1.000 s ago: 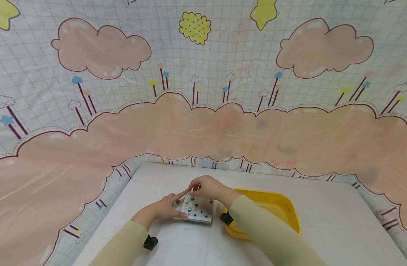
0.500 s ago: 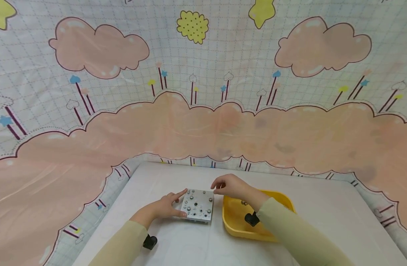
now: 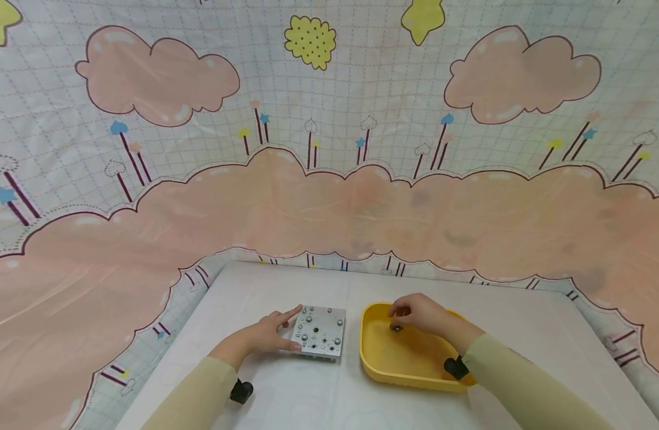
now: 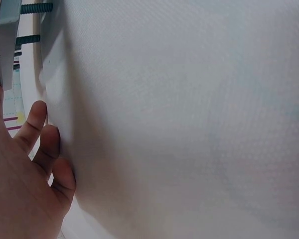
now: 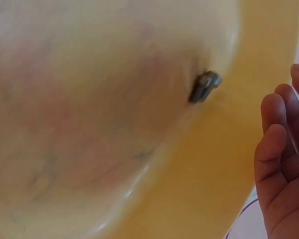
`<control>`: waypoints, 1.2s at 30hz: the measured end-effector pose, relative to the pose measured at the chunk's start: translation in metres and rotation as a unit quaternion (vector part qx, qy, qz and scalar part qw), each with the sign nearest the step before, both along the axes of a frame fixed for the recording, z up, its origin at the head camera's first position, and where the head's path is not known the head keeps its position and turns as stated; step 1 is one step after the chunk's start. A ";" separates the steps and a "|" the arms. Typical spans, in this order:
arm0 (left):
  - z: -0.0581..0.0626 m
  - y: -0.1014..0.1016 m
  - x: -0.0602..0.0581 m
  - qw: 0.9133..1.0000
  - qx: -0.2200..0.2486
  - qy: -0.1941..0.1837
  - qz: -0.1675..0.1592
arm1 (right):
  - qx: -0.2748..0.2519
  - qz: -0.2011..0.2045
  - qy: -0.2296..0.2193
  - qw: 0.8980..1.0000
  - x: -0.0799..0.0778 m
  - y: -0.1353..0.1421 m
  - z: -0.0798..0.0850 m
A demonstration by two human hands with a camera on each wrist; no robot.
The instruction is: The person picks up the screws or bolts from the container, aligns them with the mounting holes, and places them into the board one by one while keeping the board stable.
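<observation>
A square metal plate [image 3: 321,331] with several screws and holes in its top face stands on the table. Threaded shanks stick out beneath it in the left wrist view. My left hand [image 3: 260,335] touches the plate's left side, its index finger straight at the far corner and its thumb at the near one. Its other fingers [image 4: 50,142] rest loosely by the white surface. Over the yellow tray [image 3: 401,378] hovers my right hand [image 3: 423,313], fingers bent loosely, with no part seen between them. Close below lie small metal screws [image 5: 204,85], apart from the fingers in the right wrist view.
The tray sits to the right of the plate on a white-covered table [image 3: 286,394]. A printed cloth [image 3: 329,209] with clouds hangs behind the table and down its sides. Each wrist carries a small black camera.
My right hand has left the plate's far-left area and moved right, over the tray. My left hand and the plate have stayed where they were.
</observation>
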State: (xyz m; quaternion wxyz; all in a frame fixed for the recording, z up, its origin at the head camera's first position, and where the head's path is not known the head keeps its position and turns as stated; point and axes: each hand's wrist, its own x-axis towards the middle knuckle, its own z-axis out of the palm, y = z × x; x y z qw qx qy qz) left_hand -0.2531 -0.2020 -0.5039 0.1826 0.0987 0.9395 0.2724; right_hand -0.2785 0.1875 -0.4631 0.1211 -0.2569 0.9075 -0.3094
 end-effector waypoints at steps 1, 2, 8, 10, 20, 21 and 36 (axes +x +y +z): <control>0.000 0.000 0.000 1.000 0.000 -0.001 0.001 | 0.006 0.001 0.004 1.000 0.000 0.002 -0.001; 0.000 0.000 0.000 1.000 0.000 -0.001 0.001 | 0.010 0.001 0.004 1.000 0.000 0.004 -0.001; -0.001 -0.001 0.000 1.000 -0.001 -0.005 0.003 | 0.037 0.022 0.012 0.999 -0.001 0.009 -0.004; -0.001 -0.001 0.000 1.000 -0.002 -0.004 0.000 | 0.050 0.030 0.016 0.998 -0.001 0.010 -0.006; 0.003 -0.001 0.001 1.000 -0.001 -0.006 0.000 | 0.098 -0.005 -0.032 0.995 0.002 0.002 -0.012; 0.002 -0.001 0.001 1.000 -0.001 -0.006 0.000 | 0.105 -0.003 -0.024 0.994 0.002 0.001 -0.012; -0.002 -0.003 -0.001 1.000 0.000 -0.003 -0.007 | 0.156 0.027 0.051 0.986 0.001 0.001 -0.028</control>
